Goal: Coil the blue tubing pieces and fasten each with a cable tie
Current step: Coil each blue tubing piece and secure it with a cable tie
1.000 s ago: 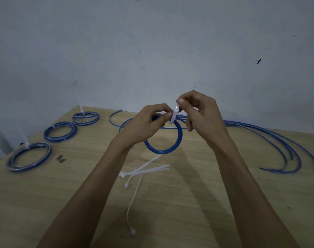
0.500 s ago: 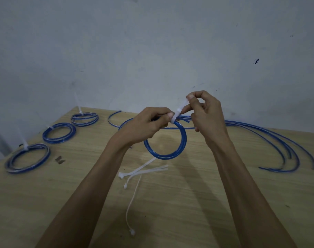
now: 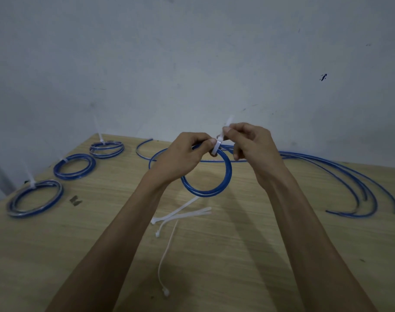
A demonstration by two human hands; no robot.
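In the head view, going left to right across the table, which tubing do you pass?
Nearest finished coil → middle finished coil → far finished coil → coil held in both hands → loose uncoiled tubing.

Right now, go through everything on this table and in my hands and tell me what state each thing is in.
Held coil: coiled, lifted off the table.
Cable tie: wrapped round the coil, tail sticking up.
Left hand: grips the coil.
Right hand: pinches the tie's tail.
Three coils: tied, lying flat.
Spare ties: loose, unfastened.
Loose tubing: uncoiled.
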